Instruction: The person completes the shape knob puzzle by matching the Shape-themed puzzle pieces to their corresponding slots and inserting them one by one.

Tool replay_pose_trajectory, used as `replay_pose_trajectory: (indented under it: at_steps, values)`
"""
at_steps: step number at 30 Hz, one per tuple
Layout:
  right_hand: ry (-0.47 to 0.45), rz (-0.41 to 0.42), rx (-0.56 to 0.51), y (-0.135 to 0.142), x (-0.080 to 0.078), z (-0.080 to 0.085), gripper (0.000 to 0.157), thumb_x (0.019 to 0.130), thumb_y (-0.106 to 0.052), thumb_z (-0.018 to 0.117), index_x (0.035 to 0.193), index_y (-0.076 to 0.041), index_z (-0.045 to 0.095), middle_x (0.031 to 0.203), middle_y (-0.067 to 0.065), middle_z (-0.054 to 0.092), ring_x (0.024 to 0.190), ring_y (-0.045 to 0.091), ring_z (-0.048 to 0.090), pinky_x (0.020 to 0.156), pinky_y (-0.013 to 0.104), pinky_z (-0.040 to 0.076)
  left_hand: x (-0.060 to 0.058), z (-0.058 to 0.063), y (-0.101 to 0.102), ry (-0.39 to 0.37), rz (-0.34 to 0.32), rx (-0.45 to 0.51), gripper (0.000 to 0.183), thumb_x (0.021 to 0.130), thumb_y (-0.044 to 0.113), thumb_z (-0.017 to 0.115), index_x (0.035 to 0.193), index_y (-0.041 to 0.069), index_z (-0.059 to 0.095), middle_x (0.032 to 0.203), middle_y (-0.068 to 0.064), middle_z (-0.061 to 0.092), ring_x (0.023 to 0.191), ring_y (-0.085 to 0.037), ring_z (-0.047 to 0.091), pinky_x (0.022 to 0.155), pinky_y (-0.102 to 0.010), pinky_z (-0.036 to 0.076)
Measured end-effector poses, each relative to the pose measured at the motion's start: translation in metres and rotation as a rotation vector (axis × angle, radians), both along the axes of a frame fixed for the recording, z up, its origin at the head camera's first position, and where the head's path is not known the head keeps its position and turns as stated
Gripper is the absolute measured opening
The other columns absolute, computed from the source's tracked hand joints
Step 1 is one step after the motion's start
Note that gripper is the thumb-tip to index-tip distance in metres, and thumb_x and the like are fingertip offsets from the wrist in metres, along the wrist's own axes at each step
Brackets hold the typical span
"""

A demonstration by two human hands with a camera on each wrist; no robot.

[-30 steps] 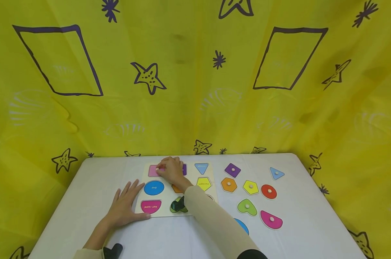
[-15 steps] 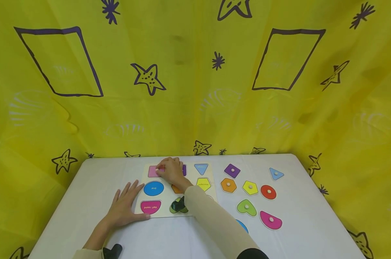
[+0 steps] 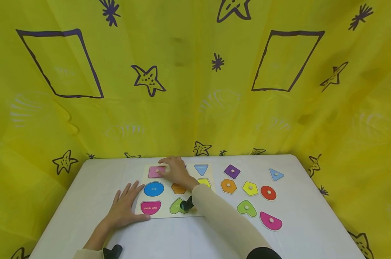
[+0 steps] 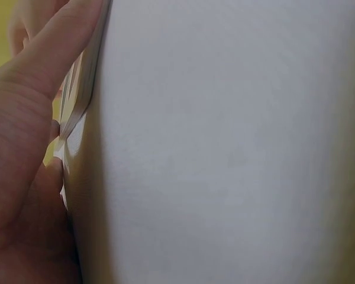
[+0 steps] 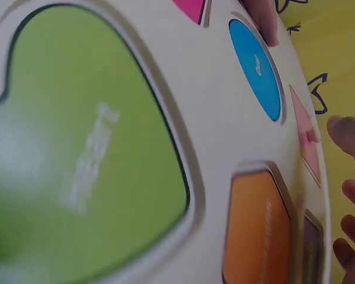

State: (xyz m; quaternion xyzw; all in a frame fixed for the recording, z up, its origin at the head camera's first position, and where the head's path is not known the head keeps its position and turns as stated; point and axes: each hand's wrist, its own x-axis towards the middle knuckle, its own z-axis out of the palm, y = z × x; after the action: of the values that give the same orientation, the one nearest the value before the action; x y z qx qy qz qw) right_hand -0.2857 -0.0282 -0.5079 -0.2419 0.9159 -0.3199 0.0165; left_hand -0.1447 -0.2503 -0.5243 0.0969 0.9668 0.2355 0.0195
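Note:
A white shape-puzzle board (image 3: 165, 198) with coloured, labelled recesses lies on the table. In its far left corner sits a pink rectangle piece (image 3: 152, 174) with a small knob. My right hand (image 3: 178, 172) hovers just right of this piece, thumb close to the knob and index finger lifted away. In the right wrist view, the fingers of the right hand (image 5: 352, 142) are spread with nothing between them, beyond the pink rectangle (image 5: 302, 118). My left hand (image 3: 122, 210) rests flat at the board's left edge, fingers spread, thumb along the near corner.
To the right of the board lie loose knobbed pieces: a purple diamond (image 3: 229, 173), orange hexagon (image 3: 225, 187), yellow pentagon (image 3: 247, 190), red circle (image 3: 265, 195), blue triangle (image 3: 274, 177), green heart (image 3: 244, 210) and magenta half-round (image 3: 267, 217). A yellow curtain (image 3: 182, 115) hangs behind.
My right hand has let go of the pink rectangle's knob and drawn slightly right, its fingers parting. The right sleeve now covers the blue piece seen before. My left hand stays put.

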Motion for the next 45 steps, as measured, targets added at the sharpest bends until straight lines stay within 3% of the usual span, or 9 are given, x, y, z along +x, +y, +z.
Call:
replay_pose_trajectory:
  at_steps: [4,8,14,19,29,32,35,39,45]
  values:
    - [0.041,0.070,0.031,0.017,0.000,0.007,0.043,0.094,-0.039,0.075,0.133,-0.023,0.069,0.138,0.000,0.064,0.122,0.023,0.050,0.105,0.042,0.043,0.000,-0.001,0.000,-0.018,0.007,-0.013,0.115,0.066,0.069,0.083,0.157,0.012,0.042,0.164,-0.023,0.030,0.152,-0.050,0.015,0.117,-0.075,0.002]
    - [0.006,0.121,0.018,0.040,0.003,0.016,0.044,0.095,-0.034,0.076,0.135,-0.020,0.067,0.141,0.002,0.063,0.123,0.026,0.049,0.106,0.045,0.041,0.000,-0.003,0.000,-0.022,0.012,-0.013,0.116,0.065,0.070,0.083,0.157,0.012,0.042,0.165,-0.023,0.029,0.152,-0.050,0.014,0.117,-0.075,0.002]
    - [0.022,0.133,0.039,0.075,0.003,0.028,0.047,0.094,-0.032,0.077,0.137,-0.019,0.066,0.142,0.003,0.062,0.134,0.029,0.048,0.113,0.052,0.038,-0.001,-0.004,0.000,0.010,0.007,0.007,0.116,0.065,0.068,0.084,0.157,0.012,0.042,0.164,-0.023,0.030,0.152,-0.049,0.015,0.117,-0.074,0.003]
    - [0.018,0.079,0.031,0.106,0.002,0.033,0.047,0.093,-0.031,0.078,0.138,-0.020,0.066,0.146,0.005,0.059,0.138,0.031,0.045,0.115,0.058,0.036,-0.002,0.001,0.000,0.040,0.005,0.017,0.115,0.065,0.067,0.085,0.156,0.012,0.043,0.164,-0.023,0.032,0.152,-0.050,0.016,0.117,-0.075,0.005]
    - [0.014,-0.016,-0.030,0.187,0.004,0.026,0.046,0.092,-0.023,0.080,0.135,-0.013,0.068,0.141,0.011,0.063,0.138,0.039,0.043,0.114,0.066,0.031,-0.003,-0.001,-0.001,0.024,-0.003,0.008,0.115,0.066,0.068,0.085,0.156,0.011,0.042,0.164,-0.023,0.031,0.152,-0.050,0.016,0.118,-0.074,0.004]
    - [0.017,-0.034,-0.061,0.211,0.003,0.020,0.045,0.092,-0.022,0.080,0.134,-0.010,0.068,0.140,0.012,0.063,0.131,0.039,0.050,0.107,0.059,0.045,-0.003,-0.001,-0.002,0.026,-0.004,0.003,0.115,0.066,0.068,0.085,0.157,0.011,0.042,0.164,-0.022,0.031,0.152,-0.049,0.017,0.118,-0.074,0.005]
    - [0.001,-0.073,-0.084,0.229,0.001,0.015,0.045,0.092,-0.021,0.080,0.134,-0.009,0.067,0.140,0.014,0.062,0.130,0.039,0.052,0.105,0.059,0.048,-0.003,-0.001,-0.002,0.023,-0.001,-0.002,0.115,0.066,0.068,0.085,0.157,0.012,0.042,0.164,-0.022,0.031,0.152,-0.049,0.016,0.118,-0.074,0.004]
    - [-0.079,-0.170,-0.102,0.246,0.003,0.011,0.045,0.094,-0.022,0.078,0.136,-0.012,0.066,0.144,0.016,0.059,0.135,0.044,0.046,0.109,0.068,0.039,-0.003,-0.001,-0.001,0.018,0.004,-0.002,0.115,0.066,0.067,0.085,0.157,0.011,0.041,0.164,-0.022,0.031,0.152,-0.050,0.015,0.118,-0.074,0.004]
    - [-0.199,-0.238,-0.111,0.265,0.003,0.001,0.043,0.095,-0.026,0.076,0.136,-0.016,0.066,0.147,0.018,0.054,0.132,0.048,0.049,0.107,0.066,0.043,-0.002,0.000,0.000,0.020,0.001,0.008,0.114,0.066,0.065,0.086,0.156,0.012,0.042,0.164,-0.022,0.031,0.152,-0.050,0.016,0.117,-0.074,0.004]
